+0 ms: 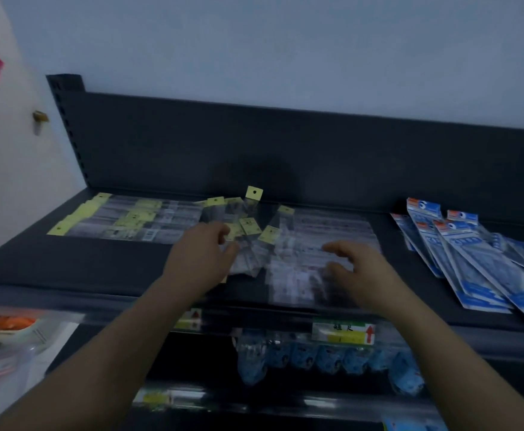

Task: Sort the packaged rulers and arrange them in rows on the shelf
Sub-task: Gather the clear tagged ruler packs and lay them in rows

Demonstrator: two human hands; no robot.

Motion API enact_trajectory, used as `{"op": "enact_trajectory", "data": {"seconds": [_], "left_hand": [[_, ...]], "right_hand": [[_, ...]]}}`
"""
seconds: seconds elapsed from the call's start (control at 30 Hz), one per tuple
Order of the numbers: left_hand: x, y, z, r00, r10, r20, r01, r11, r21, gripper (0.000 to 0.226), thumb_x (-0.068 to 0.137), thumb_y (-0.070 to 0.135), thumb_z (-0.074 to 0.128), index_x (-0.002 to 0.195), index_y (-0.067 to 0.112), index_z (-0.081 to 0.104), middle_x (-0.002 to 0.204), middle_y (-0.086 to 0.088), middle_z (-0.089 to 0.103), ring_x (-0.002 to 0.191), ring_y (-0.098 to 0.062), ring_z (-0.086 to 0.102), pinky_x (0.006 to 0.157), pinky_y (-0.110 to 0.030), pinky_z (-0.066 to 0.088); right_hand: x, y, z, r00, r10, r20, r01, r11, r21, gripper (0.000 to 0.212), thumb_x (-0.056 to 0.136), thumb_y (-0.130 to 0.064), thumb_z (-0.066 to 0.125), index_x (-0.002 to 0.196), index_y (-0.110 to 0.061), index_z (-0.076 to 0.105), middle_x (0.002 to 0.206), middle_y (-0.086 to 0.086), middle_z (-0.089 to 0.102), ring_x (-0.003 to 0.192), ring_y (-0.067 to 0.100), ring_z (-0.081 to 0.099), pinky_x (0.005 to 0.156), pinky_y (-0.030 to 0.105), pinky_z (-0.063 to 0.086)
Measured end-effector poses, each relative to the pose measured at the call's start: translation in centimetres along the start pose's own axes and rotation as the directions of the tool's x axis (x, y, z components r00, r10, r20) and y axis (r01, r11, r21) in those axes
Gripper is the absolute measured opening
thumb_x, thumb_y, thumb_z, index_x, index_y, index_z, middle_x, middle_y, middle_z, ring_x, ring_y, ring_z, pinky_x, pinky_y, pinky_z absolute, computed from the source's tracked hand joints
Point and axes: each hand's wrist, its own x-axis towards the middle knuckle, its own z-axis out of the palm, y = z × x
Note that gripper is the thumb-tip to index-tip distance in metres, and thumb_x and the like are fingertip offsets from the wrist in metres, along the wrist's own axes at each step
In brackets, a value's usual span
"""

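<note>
On the dark shelf [68, 259] lie clear ruler packs with yellow header tabs. A tidy row of them [124, 219] lies sideways at the back left. A loose jumble of the same packs [248, 234] sits in the middle, tabs pointing different ways. Flat clear packs [316, 231] lie to its right. Blue-and-white packs [472, 259] fan out at the far right. My left hand [204, 253] rests on the jumble, fingers curled onto a pack with a yellow tab. My right hand [357, 269] hovers over the flat clear packs with fingers spread, holding nothing.
A dark back panel [285, 150] closes the shelf behind. Price labels [344, 334] sit on the front rail. Blue packaged goods [326, 359] hang on the level below. A bag with orange items [12, 325] is at the lower left.
</note>
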Motion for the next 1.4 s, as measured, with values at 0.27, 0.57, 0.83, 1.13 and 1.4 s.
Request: {"op": "enact_trajectory", "data": {"seconds": [0.27,0.57,0.83,1.13,1.4], "left_hand": [[5.5,-1.4,0.6,0.968,-0.175,0.182,0.177,0.984,0.004,0.039,0.077,0.036,0.076,0.070,0.016,0.044,0.067,0.001,0.046,0.057,-0.009,0.043,0.043,-0.024,0.029],[6.8,-6.9,-4.0,0.981,-0.090,0.170,0.158,0.883,-0.441,0.016,0.090,0.029,0.061,0.089,0.013,0.060,0.085,-0.007,0.067,0.073,-0.023,0.064,0.063,-0.035,0.050],[6.6,-11.4,-9.0,0.832,0.178,0.525,0.151,0.839,-0.523,0.021,0.096,0.010,0.054,0.114,0.020,0.057,0.096,-0.006,0.074,0.068,-0.020,0.072,0.054,-0.028,0.055],[8.9,-14.1,-9.3,0.970,-0.150,0.192,0.223,0.220,-0.950,0.043,0.084,0.004,0.069,0.123,0.000,0.050,0.106,-0.017,0.067,0.087,-0.024,0.071,0.070,-0.028,0.060],[7.4,-10.8,-4.7,0.946,-0.092,0.312,0.325,0.230,-0.917,0.014,0.096,0.008,0.052,0.095,0.006,0.066,0.086,-0.007,0.074,0.073,-0.015,0.070,0.078,-0.033,0.058]], "right_hand": [[5.6,-6.7,5.5,0.999,-0.007,0.045,0.004,0.999,0.054,0.036,0.096,-0.021,0.053,0.131,-0.012,0.054,0.131,0.004,0.057,0.113,0.018,0.056,0.088,0.024,0.042],[8.7,-9.9,8.7,0.991,0.127,-0.033,-0.127,0.992,0.007,0.030,0.088,-0.029,0.063,0.108,-0.007,0.063,0.105,0.009,0.066,0.095,0.023,0.061,0.079,0.035,0.050],[10.6,-13.1,9.6,0.927,0.345,-0.145,-0.156,0.708,0.689,0.047,0.090,-0.042,0.059,0.128,-0.016,0.048,0.112,-0.003,0.062,0.094,0.009,0.061,0.070,0.022,0.047],[9.5,-14.0,8.1,0.888,0.460,0.003,-0.104,0.196,0.975,0.013,0.088,-0.006,0.062,0.076,-0.005,0.059,0.055,0.002,0.062,0.047,0.009,0.058,0.046,0.020,0.052],[8.3,-14.4,11.8,0.915,0.332,-0.231,-0.105,0.747,0.656,0.009,0.079,-0.010,0.074,0.079,-0.009,0.066,0.073,0.004,0.068,0.066,0.015,0.061,0.062,0.021,0.050]]}}
